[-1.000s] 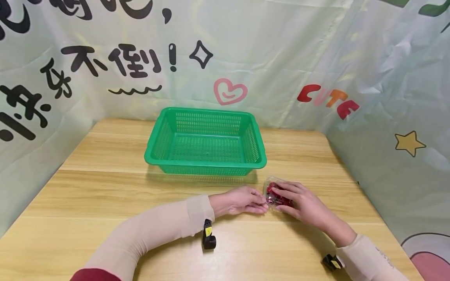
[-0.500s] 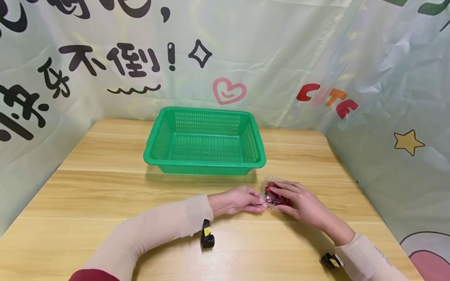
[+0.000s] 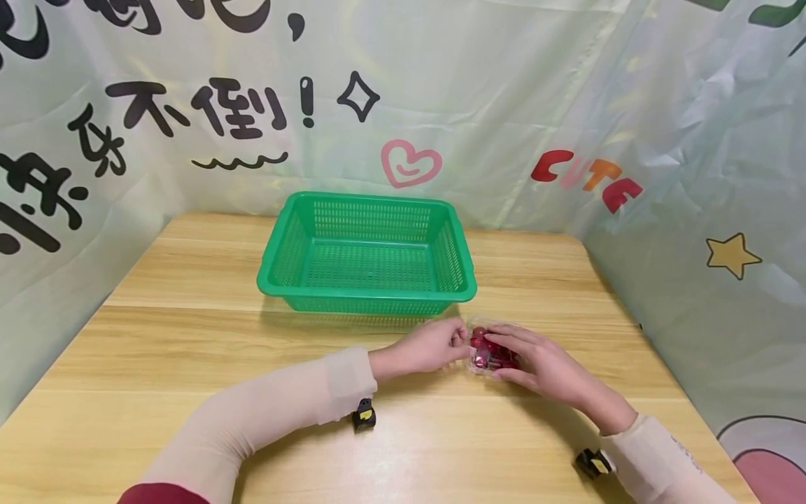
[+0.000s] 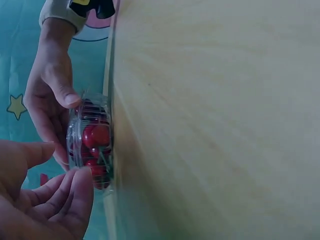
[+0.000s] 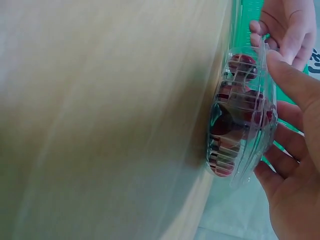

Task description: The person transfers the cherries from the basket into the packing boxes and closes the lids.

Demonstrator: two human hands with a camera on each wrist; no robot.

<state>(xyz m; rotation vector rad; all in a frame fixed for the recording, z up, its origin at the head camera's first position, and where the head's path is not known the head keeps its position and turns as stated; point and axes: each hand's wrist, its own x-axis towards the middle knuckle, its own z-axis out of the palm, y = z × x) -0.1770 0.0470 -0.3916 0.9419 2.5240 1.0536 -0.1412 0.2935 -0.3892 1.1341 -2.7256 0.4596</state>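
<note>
A clear plastic clamshell box (image 3: 483, 355) of dark red cherries (image 4: 96, 136) lies on the table, in front of the basket's right corner. My left hand (image 3: 428, 346) is at the box's left edge, thumb and curled fingers at the lid's rim; the exact contact of the fingertips is partly hidden. My right hand (image 3: 544, 364) holds the box from the right, fingers over the lid and thumb on the near side. In the right wrist view, the right thumb (image 5: 292, 75) lies along the lid's edge, and the lid looks closed.
A green plastic basket (image 3: 367, 297) with slotted walls stands behind the hands on the wooden table (image 3: 189, 336). A printed cloth (image 3: 504, 91) hangs behind and along both sides. Small black cameras (image 3: 364, 414) are strapped at the wrists.
My left hand has turned and shifted slightly up along the box's left edge, its fingers now more curled. The box has slid slightly left. My right hand has stayed nearly still.
</note>
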